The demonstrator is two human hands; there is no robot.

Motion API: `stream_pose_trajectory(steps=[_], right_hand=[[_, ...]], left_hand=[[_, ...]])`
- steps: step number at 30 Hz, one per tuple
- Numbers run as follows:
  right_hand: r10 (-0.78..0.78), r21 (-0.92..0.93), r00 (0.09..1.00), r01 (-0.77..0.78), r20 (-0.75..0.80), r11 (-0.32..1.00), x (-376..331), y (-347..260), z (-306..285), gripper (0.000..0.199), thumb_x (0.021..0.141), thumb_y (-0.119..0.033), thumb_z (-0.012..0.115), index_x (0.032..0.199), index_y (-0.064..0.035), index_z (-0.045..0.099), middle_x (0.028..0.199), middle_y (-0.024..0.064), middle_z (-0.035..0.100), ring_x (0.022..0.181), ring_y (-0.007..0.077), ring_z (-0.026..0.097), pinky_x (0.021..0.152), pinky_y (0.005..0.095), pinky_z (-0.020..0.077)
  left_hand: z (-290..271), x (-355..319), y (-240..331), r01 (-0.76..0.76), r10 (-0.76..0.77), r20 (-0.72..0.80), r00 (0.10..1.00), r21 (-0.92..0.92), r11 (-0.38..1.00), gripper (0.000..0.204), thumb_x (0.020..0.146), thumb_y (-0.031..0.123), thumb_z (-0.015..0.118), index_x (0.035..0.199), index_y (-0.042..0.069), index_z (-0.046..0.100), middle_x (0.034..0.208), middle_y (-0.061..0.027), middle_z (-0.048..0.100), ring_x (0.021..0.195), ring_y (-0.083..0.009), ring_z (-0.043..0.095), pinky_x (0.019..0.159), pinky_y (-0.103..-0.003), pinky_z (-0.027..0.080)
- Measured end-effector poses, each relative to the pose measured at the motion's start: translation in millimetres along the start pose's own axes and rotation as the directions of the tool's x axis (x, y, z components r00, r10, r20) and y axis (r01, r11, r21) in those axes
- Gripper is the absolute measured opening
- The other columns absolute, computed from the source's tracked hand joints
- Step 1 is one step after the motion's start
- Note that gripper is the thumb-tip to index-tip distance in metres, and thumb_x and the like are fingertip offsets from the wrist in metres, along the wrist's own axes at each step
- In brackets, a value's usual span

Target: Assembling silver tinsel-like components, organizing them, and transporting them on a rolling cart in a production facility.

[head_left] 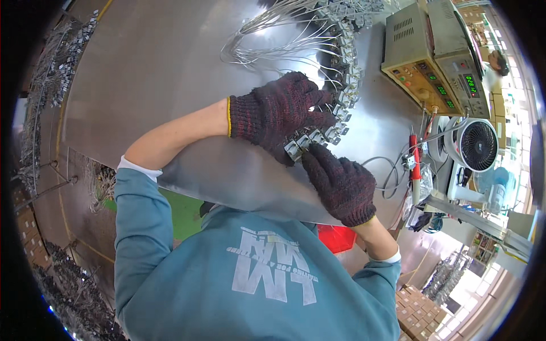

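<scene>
Both my hands wear dark knitted gloves. A curved row of small silver metal parts with thin white wires [244, 54] runs across the steel table [153, 51]. My left hand [287, 108] lies over the near stretch of this row, its fingers bent around the parts and partly hiding them. At the near end, the fingertips of my right hand [344, 184] press together against the last small metal part [294, 149]. The fingers hide exactly how that part is gripped. Farther off, more metal parts [348, 62] continue the row to a pile at the back.
Bench instruments [418, 59] with green digits stand at the right, near a round fan [478, 145]. A red-handled tool [415, 156] and a loose grey cable [387, 173] lie nearer. Bundles of parts hang at far left [51, 74]. Something red [336, 237] sits below the table edge.
</scene>
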State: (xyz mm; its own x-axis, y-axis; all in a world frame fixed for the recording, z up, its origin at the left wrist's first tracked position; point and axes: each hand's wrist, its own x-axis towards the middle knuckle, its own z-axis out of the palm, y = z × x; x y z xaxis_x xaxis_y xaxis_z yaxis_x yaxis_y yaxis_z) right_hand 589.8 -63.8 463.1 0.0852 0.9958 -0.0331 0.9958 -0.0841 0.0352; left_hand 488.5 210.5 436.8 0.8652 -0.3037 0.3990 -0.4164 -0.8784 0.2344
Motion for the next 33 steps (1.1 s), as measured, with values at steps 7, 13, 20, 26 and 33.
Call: stream_pose_trajectory(steps=[7, 13, 20, 26, 33], right_hand=[[-0.019, -0.079, 0.996, 0.025, 0.083, 0.997, 3.2, -2.5, -8.1, 0.052, 0.087, -0.018, 0.072, 0.139, -0.0215, 0.073, 0.14, -0.0006, 0.07, 0.074, 0.0182, 0.066, 0.062, 0.0349, 0.0562], [-0.05, -0.079, 0.999, 0.051, 0.017, 0.996, 12.4, -11.2, -25.6, 0.055, 0.085, -0.017, 0.071, 0.14, -0.0218, 0.072, 0.14, -0.0002, 0.069, 0.075, 0.0186, 0.067, 0.062, 0.0351, 0.0562], [-0.02, -0.086, 1.0, 0.022, 0.018, 0.996, 7.6, -5.5, -16.6, 0.055, 0.087, -0.016, 0.069, 0.141, -0.0208, 0.071, 0.141, 0.0006, 0.069, 0.076, 0.0197, 0.067, 0.063, 0.0364, 0.0566], [-0.011, -0.046, 0.999, 0.013, 0.044, 0.999, 10.8, -9.0, -20.2, 0.051, 0.089, -0.016, 0.069, 0.14, -0.0209, 0.071, 0.141, 0.0017, 0.069, 0.077, 0.0213, 0.068, 0.064, 0.0376, 0.0572], [0.078, -0.02, 0.996, -0.077, 0.04, 0.997, 10.1, -25.0, -16.8, 0.043, 0.091, -0.02, 0.071, 0.134, -0.0233, 0.074, 0.136, -0.0003, 0.072, 0.077, 0.0202, 0.07, 0.064, 0.037, 0.0575]], left_hand=[[-7.1, 0.0, 1.7, 0.012, -0.012, 0.004, 1.0, -0.005, 1.0, 0.104, 0.059, 0.063, 0.091, 0.148, 0.019, 0.062, 0.152, -0.0202, 0.053, 0.123, -0.0397, 0.06, 0.104, -0.053, 0.047], [-9.6, 3.2, 6.6, 0.068, -0.071, 0.156, 0.985, 0.021, 0.997, 0.111, 0.06, 0.065, 0.089, 0.156, 0.02, 0.055, 0.161, -0.0189, 0.045, 0.134, -0.0434, 0.048, 0.111, -0.058, 0.04], [-6.7, 2.5, 2.7, 0.078, -0.073, 0.1, 0.992, -0.04, 0.996, 0.11, 0.059, 0.061, 0.091, 0.154, 0.021, 0.055, 0.159, -0.02, 0.047, 0.135, -0.0435, 0.049, 0.11, -0.058, 0.041], [-2.4, 1.6, 1.8, 0.051, -0.05, 0.079, 0.996, -0.012, 0.999, 0.108, 0.058, 0.061, 0.092, 0.152, 0.021, 0.057, 0.157, -0.02, 0.049, 0.133, -0.0438, 0.051, 0.108, -0.057, 0.042], [-4.2, -8.8, 5.2, 0.05, -0.047, 0.043, 0.998, -0.071, 0.996, 0.101, 0.055, 0.055, 0.095, 0.144, 0.021, 0.063, 0.152, -0.0186, 0.054, 0.125, -0.0402, 0.057, 0.105, -0.055, 0.045]])
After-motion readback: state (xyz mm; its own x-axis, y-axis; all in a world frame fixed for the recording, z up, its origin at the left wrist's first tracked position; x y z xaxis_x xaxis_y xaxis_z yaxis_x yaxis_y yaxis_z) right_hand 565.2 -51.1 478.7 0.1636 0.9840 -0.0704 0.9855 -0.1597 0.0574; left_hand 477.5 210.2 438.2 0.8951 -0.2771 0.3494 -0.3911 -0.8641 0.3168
